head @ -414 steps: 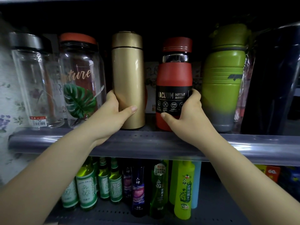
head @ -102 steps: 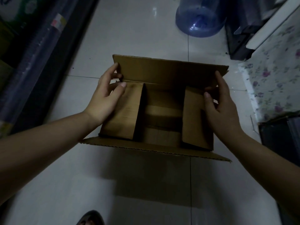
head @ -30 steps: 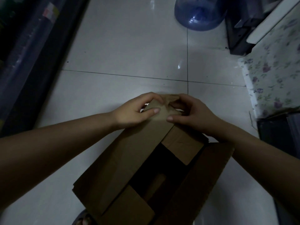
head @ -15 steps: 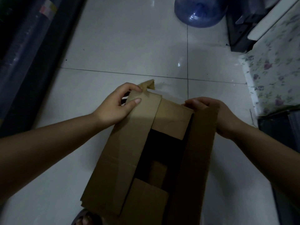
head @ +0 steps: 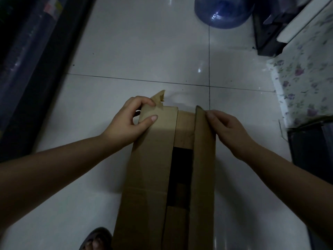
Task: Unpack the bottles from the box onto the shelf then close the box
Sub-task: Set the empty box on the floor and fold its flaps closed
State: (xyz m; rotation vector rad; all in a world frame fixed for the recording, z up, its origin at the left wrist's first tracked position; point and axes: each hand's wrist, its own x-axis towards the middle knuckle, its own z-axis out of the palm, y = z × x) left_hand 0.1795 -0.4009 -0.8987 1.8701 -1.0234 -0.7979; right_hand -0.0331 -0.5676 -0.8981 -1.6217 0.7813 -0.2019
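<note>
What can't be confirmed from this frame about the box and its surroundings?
Head view only:
- Inside of the cardboard box: only a dark gap between the long flaps; empty or not cannot be told.
- Box's near end: cut off by the bottom edge.
- Left hand fingertips: curled behind the left flap.
- Right flap: not yet flat, held by the right hand.
- Water jug: cut off by the top edge.
- Shelf: out of view.

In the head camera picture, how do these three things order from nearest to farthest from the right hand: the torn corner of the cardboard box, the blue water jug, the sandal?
From the right hand, which holds the right flap of the box:
1. The torn corner, to its left, at the far end of the box.
2. The blue water jug, ahead on the floor, at the top edge.
3. The sandal, at the bottom edge, left of the box.
</note>
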